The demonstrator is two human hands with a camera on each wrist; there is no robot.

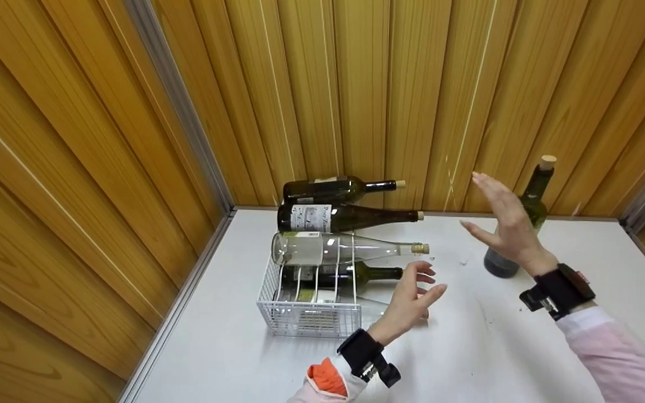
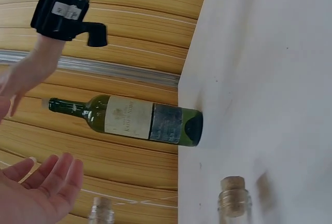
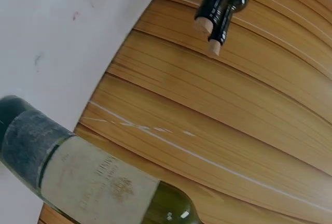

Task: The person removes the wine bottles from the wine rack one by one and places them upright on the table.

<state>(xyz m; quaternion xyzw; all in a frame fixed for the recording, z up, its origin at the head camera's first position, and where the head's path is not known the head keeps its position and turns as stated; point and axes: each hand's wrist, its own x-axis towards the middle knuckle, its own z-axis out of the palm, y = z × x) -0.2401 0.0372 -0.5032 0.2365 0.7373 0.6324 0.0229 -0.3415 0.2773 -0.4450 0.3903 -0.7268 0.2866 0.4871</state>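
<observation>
Green bottle (image 2: 140, 120) upright | right hand (image 1: 510, 228) masking part | loaded wire rack (image 1: 342, 321) leftward

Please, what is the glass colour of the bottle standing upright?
The upright bottle is green, seen best in left wrist view.

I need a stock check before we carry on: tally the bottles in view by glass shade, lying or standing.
Lying dark bottles: 3
Lying clear bottles: 2
Standing green bottle: 1
Total: 6 bottles visible
</observation>
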